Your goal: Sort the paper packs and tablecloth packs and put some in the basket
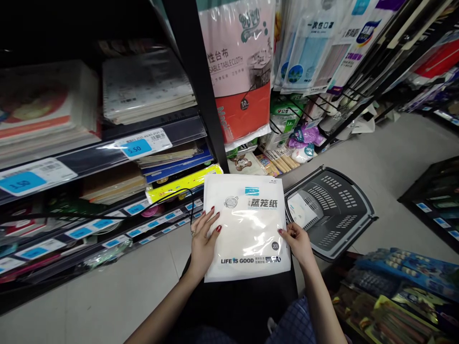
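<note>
A flat white pack of steamer paper [247, 229] is held in front of me, its printed face turned up toward me. My left hand [204, 241] grips its left edge, thumb lying on the front and some fingers showing along the side. On the other side my right hand [298, 241] pinches the right edge between thumb and curled fingers. The pack's lower end lies over my dark-clothed lap. Just beyond my right hand, a grey shopping basket [355, 210] stands on the floor with a white package [301, 209] inside.
Shelves with stacked notebooks [147, 86] and price labels rise on the left. A pink and red tablecloth pack [244, 71] hangs ahead beside mask packs [315, 52]. Packaged goods [401, 286] fill a display at lower right. Grey floor [412, 138] runs between the shelves.
</note>
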`<state>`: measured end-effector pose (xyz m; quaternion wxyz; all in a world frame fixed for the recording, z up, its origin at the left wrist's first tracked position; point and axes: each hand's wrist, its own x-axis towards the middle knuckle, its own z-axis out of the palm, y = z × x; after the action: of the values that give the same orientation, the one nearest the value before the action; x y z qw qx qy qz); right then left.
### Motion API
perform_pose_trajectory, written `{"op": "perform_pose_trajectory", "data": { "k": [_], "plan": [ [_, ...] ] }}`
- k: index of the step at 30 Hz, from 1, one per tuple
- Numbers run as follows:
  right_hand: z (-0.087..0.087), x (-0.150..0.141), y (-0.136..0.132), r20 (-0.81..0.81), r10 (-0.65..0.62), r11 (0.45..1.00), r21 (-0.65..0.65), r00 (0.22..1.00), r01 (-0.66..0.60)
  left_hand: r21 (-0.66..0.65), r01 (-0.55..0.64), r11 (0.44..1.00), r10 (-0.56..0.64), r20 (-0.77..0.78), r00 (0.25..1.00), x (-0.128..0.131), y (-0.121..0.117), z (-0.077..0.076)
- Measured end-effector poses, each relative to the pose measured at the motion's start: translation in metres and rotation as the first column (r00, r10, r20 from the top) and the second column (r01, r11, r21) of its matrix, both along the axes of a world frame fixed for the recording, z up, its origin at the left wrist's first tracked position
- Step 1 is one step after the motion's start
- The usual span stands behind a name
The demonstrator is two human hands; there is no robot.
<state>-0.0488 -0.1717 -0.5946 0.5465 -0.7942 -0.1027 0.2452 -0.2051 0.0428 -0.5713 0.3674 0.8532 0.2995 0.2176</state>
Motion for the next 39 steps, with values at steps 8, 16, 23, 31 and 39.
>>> {"op": "perform_pose_trajectory", "data": {
  "k": [8, 16, 23, 31, 39],
  "plan": [
    [0.129, -0.025, -0.008, 0.237, -0.156, 0.972, 0.208, 0.959, 0.107, 0.024, 0.436, 0.900, -0.420, -0.220, 0.880, 0.000, -0.037, 0.040],
    [0.157, -0.062, 0.091, 0.366, 0.633, 0.769, -0.190, 0.682, -0.611, -0.897, 0.309, 0.315, 0.006, 0.327, 0.945, 0.003, -0.049, 0.065],
    [0.071, -0.049, 0.092, 0.163, 0.548, 0.826, 0.048, 0.820, -0.561, -0.965, 0.124, 0.231, 0.063, 0.142, 0.988, 0.006, -0.012, 0.041],
    [0.031, 0.004, 0.005, 0.214, 0.073, 0.923, -0.384, 0.974, 0.015, -0.866, 0.136, 0.481, 0.015, 0.163, 0.987, 0.008, -0.018, 0.036],
    [0.031, 0.003, -0.010, -0.197, 0.093, 0.991, 0.108, 0.976, -0.073, -0.899, 0.126, 0.419, 0.077, 0.173, 0.982, 0.008, -0.019, 0.041]
  ]
}}
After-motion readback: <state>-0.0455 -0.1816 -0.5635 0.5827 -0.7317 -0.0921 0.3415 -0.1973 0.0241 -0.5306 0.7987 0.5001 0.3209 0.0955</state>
